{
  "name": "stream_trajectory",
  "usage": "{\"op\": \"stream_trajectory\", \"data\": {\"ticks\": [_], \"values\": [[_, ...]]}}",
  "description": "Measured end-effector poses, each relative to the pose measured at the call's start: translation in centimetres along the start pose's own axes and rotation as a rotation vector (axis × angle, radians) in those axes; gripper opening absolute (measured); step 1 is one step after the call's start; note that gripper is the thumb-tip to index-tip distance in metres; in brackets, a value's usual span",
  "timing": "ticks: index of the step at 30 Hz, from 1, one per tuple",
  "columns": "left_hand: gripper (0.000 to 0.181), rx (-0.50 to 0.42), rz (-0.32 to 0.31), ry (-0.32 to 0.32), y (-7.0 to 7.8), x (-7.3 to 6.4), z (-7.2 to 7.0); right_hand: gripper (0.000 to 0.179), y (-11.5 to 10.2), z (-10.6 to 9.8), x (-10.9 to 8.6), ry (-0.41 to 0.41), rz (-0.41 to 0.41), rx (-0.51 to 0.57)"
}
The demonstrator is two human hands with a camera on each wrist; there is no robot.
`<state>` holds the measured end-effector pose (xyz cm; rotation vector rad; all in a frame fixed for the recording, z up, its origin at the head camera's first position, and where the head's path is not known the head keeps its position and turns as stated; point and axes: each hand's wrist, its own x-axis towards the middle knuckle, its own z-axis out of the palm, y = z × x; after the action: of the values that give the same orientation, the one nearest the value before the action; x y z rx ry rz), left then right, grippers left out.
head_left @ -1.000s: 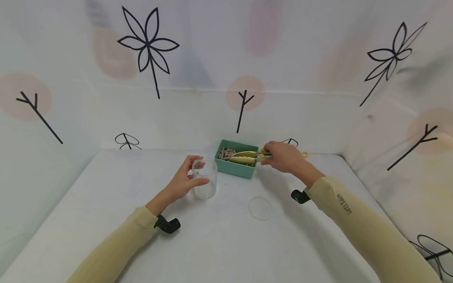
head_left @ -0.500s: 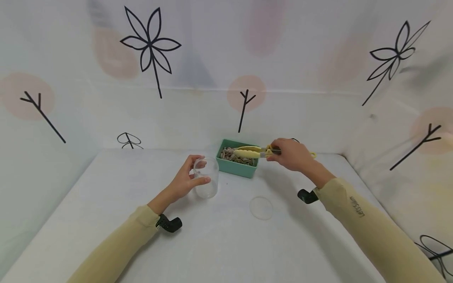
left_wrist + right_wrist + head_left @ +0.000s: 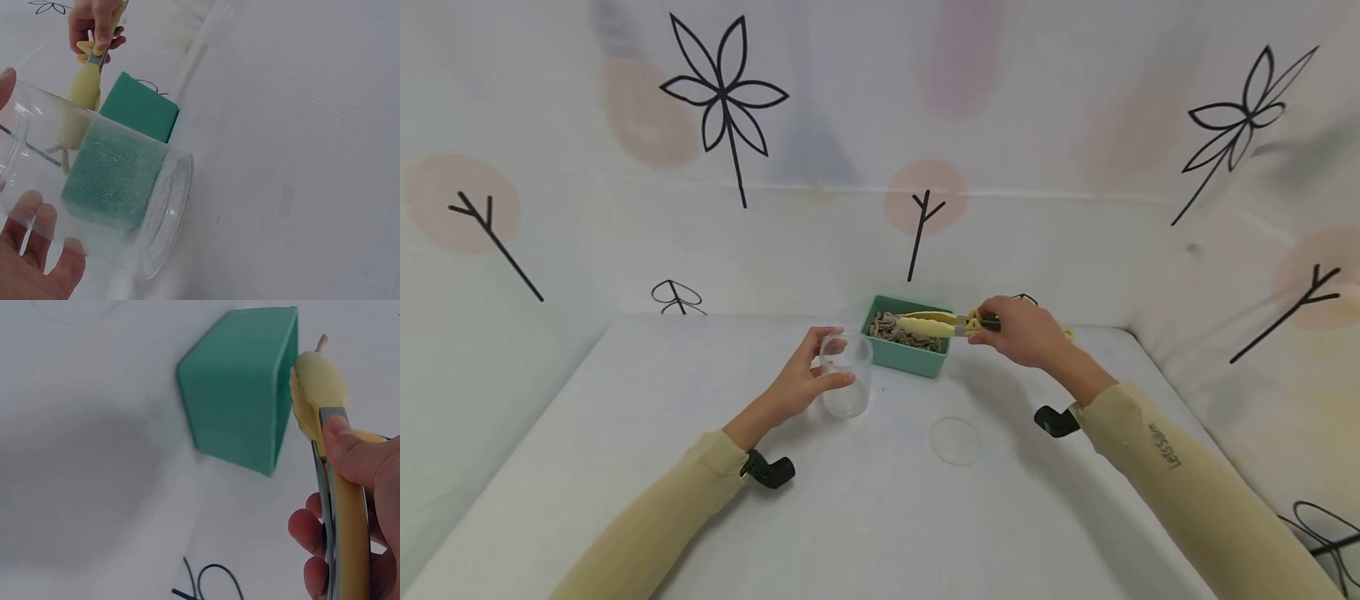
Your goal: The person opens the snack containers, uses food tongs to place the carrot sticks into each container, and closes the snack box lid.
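My left hand (image 3: 796, 382) grips a clear round jar (image 3: 848, 398) from its left side, thumb in front and fingers behind. The jar is upright and see-through, with nothing visible inside. In my right hand (image 3: 1024, 332) are yellow-headed tongs (image 3: 927, 327), squeezed nearly together above a green rectangular box (image 3: 908, 359). Greyish-brown dried pieces (image 3: 886, 330) fill the box. From the tongs' tip a small brownish piece (image 3: 322, 342) sticks out in the right wrist view; the left wrist view shows some of it through the jar wall.
A thin clear disc (image 3: 956, 442), like a lid, lies flat in front of the box. The white table (image 3: 850, 525) meets a patterned cloth wall (image 3: 790, 250) just behind the box. More cloth rises at both sides.
The tongs have risen out of the box's contents and shifted slightly right, now above them with the pieces at the tip. The jar has moved a little right, closer to the box.
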<state>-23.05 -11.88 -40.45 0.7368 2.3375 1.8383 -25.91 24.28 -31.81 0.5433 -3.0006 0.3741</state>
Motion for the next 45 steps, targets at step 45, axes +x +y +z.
{"op": "stream_trajectory", "data": {"ticks": [45], "values": [[0.072,-0.064,-0.006,-0.017,-0.3,0.7,0.4,0.037,-7.8,-3.5,-0.8,-0.037,-0.262,-0.022]]}}
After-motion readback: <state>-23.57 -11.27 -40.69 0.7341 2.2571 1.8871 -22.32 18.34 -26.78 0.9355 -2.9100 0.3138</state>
